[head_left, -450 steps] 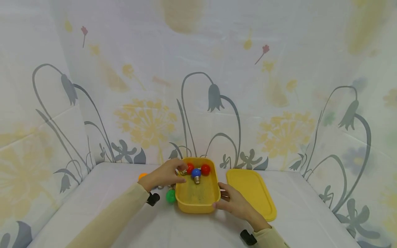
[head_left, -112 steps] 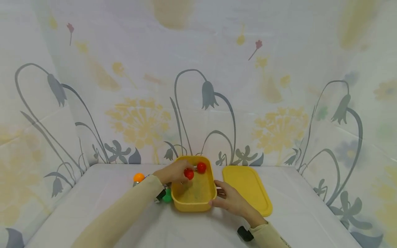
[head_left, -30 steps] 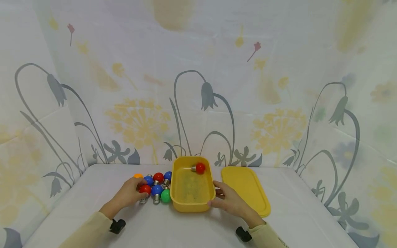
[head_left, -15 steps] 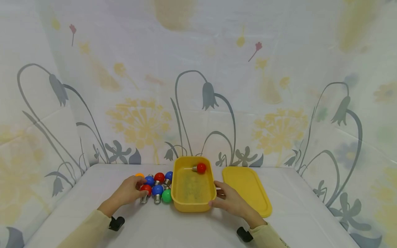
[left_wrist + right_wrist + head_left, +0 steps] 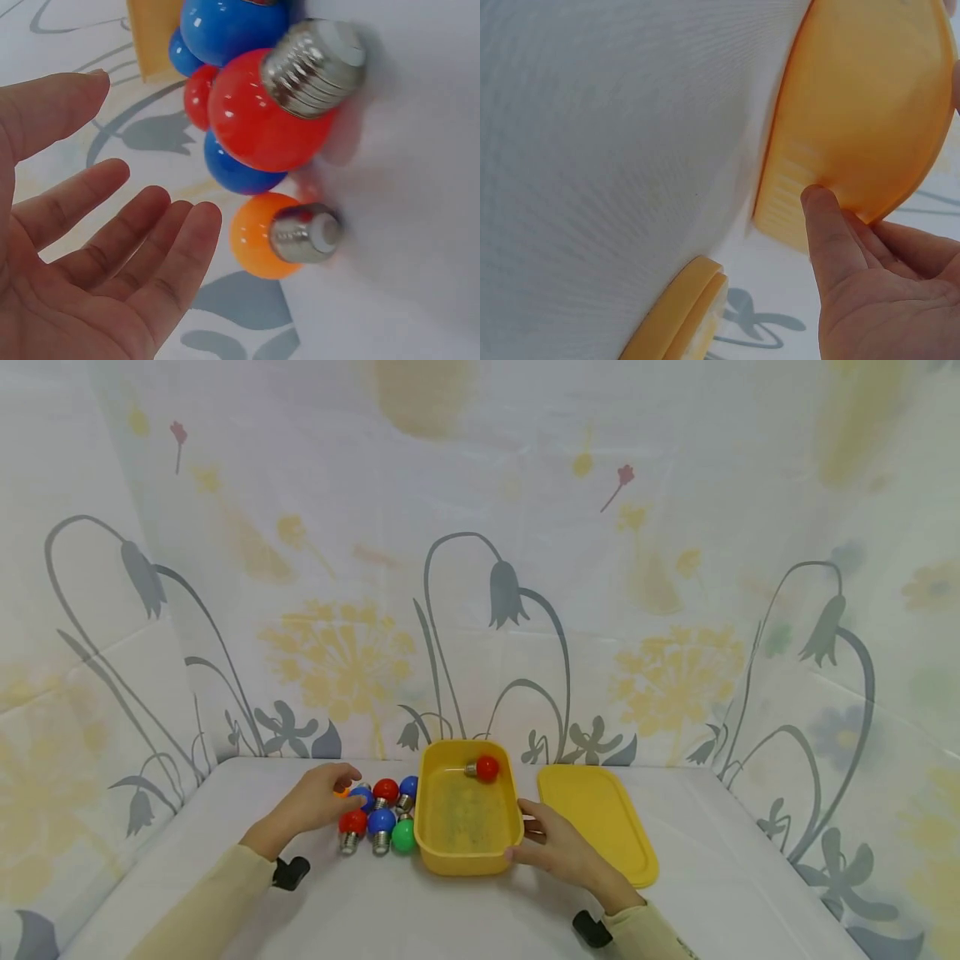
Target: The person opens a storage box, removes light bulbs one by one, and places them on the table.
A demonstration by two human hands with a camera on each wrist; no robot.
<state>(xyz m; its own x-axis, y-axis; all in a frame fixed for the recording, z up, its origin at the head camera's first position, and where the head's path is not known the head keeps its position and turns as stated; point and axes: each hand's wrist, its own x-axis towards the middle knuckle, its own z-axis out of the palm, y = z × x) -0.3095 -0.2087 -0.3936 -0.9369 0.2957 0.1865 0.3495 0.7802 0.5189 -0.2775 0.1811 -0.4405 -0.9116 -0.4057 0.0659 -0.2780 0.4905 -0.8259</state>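
My left hand (image 5: 311, 806) is raised over the left end of a group of light bulbs, its fingers spread and holding nothing. Below it a red bulb (image 5: 352, 823) with a silver screw base lies on the table, beside a blue bulb (image 5: 381, 820) and a green bulb (image 5: 403, 836). An orange bulb (image 5: 262, 236) shows past the fingertips in the left wrist view. My right hand (image 5: 558, 847) holds the near right corner of a yellow container (image 5: 468, 862), thumb at the front and fingers along the side wall. One red bulb (image 5: 487, 768) lies inside, towards the back.
A flat yellow lid (image 5: 596, 822) lies right of the container. Another red bulb (image 5: 386, 790) and more blue bulbs (image 5: 408, 786) lie in the back row, close to the container's left wall. A patterned white cloth backdrop (image 5: 480, 610) rises behind the white table.
Bulbs have gone from the container to the table, leaving one red bulb inside. My left hand has just let go of a red bulb and lifted back; the right hand stays put.
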